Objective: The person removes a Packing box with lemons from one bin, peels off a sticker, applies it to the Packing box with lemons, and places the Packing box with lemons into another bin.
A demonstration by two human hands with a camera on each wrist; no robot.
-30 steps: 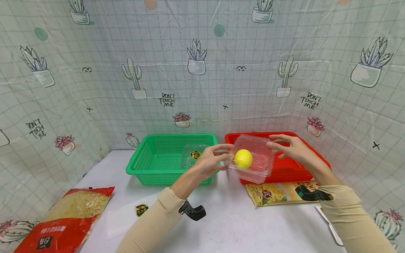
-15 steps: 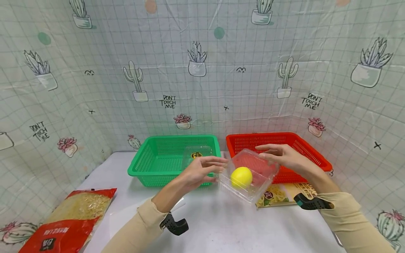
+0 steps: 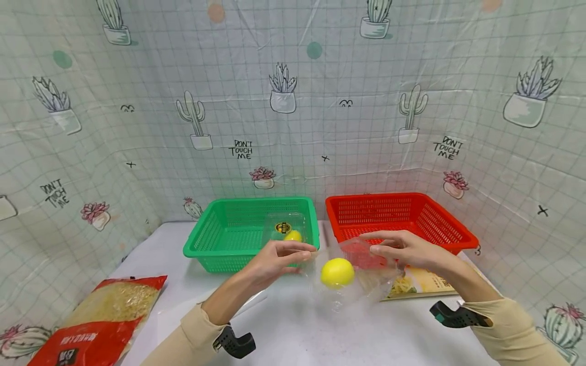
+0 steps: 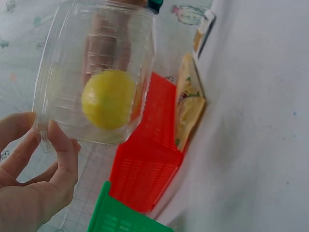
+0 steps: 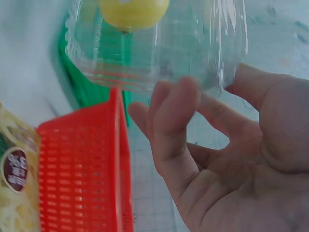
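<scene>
While both hands are raised over the white counter (image 3: 329,340), a clear plastic container (image 4: 70,72) is held between them in front of the two baskets, clear of the surface. Inside it lies a round yellow item (image 3: 337,273), resting low against the container's base; the rim faces upward.

Left hand (image 3: 276,260): grip closed on the container's flange, thumb and finger pinching the edge, as the left wrist view confirms. Right hand (image 3: 407,249): grip on the opposite edge, thumb to one side and bent fingers to the other; exact contact of each finger cannot be told.

A green basket (image 3: 220,252) stands behind the left hand. It contains a second clear container (image 3: 270,229) bearing a black-and-yellow label (image 3: 283,227); a yellow patch shows at its near corner, partly obscured by the left hand. A red basket (image 3: 468,240) stands to the right, behind the right hand. In front of it lies a yellow noodle packet (image 3: 426,281), partly covered by the right arm.

At far left lies a red bag (image 3: 91,325) with a transparent window. Both sleeves are beige, each wrist carrying a black device. A grid-patterned cloth (image 3: 311,152) printed with potted plants forms the background.
</scene>
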